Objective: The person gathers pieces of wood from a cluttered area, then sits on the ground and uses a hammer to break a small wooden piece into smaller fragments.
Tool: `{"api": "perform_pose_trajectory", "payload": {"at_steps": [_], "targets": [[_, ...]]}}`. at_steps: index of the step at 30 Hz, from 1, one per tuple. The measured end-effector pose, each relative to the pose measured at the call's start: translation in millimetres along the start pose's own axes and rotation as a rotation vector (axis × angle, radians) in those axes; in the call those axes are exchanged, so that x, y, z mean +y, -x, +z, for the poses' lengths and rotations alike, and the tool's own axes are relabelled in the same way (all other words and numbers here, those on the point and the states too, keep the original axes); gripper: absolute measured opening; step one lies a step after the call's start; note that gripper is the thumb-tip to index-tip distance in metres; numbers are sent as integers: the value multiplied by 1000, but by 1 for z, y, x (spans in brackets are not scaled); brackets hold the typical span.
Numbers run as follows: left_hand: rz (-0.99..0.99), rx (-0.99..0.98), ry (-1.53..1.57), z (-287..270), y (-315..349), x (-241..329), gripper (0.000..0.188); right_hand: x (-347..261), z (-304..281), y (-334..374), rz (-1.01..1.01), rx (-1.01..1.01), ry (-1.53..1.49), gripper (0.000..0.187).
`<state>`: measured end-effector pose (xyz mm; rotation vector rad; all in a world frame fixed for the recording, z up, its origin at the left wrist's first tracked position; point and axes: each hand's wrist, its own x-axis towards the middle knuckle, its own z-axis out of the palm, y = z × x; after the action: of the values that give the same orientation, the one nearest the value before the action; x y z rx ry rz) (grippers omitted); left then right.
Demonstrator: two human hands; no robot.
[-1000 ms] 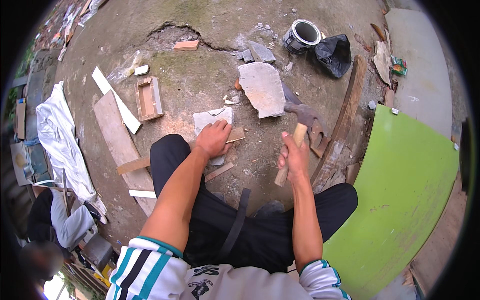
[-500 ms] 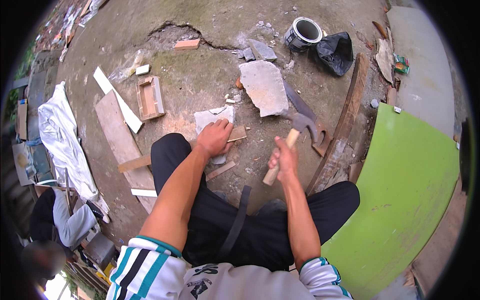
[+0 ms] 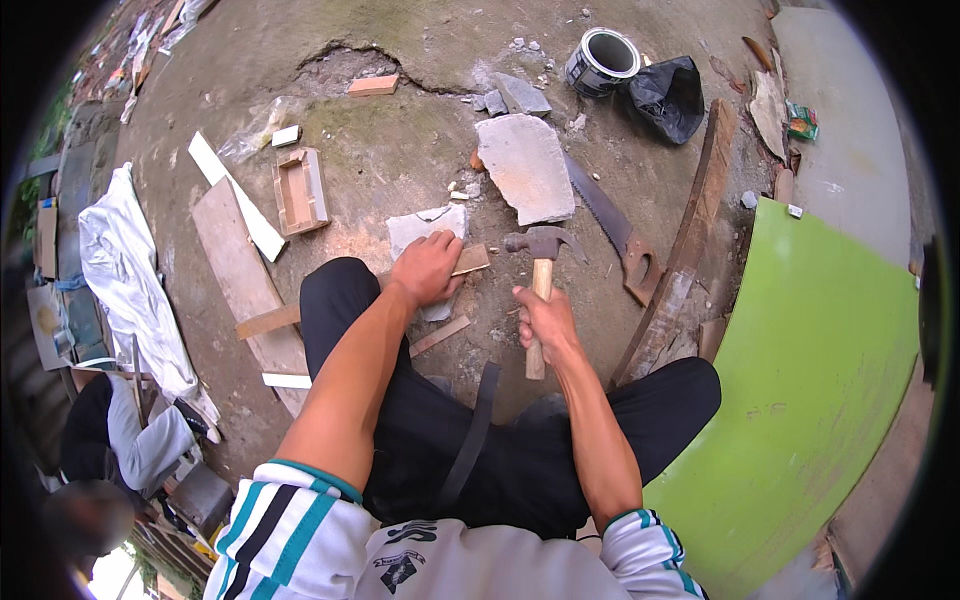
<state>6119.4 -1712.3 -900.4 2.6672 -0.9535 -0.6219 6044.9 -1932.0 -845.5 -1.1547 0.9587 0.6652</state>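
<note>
My right hand (image 3: 548,322) is wrapped round the wooden handle of a claw hammer (image 3: 542,272). The hammer stands nearly upright in the view, its head farthest from me and its claw pointing right. My left hand (image 3: 428,268) presses down on a narrow wooden strip (image 3: 472,259), fingers closed over it. That strip lies across a flat grey stone (image 3: 408,228), with one end to the right of the hand. Its other side runs left behind my knee. What the fingertips grip underneath is hidden. A small gap separates the hammer head from the strip's end.
A handsaw (image 3: 610,222) lies beside a larger stone slab (image 3: 525,165). Right are a long timber (image 3: 690,230) and a green panel (image 3: 800,390). A wooden box frame (image 3: 318,200) and planks (image 3: 245,270) lie left. A can (image 3: 604,62) stands far off; another person (image 3: 140,430) sits at left.
My right hand has swung the hammer left, turning its head from beside the saw toward the strip. My left hand stays on the wooden strip.
</note>
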Motion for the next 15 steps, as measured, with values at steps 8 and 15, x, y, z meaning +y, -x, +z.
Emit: {"api": "perform_pose_trajectory", "payload": {"at_steps": [8, 15], "targets": [[1, 8, -6, -4, 3, -3, 46, -9, -1, 18, -454, 323, -225, 24], [10, -3, -19, -6, 1, -2, 47, -10, 0, 13, -300, 191, 247, 26]]}}
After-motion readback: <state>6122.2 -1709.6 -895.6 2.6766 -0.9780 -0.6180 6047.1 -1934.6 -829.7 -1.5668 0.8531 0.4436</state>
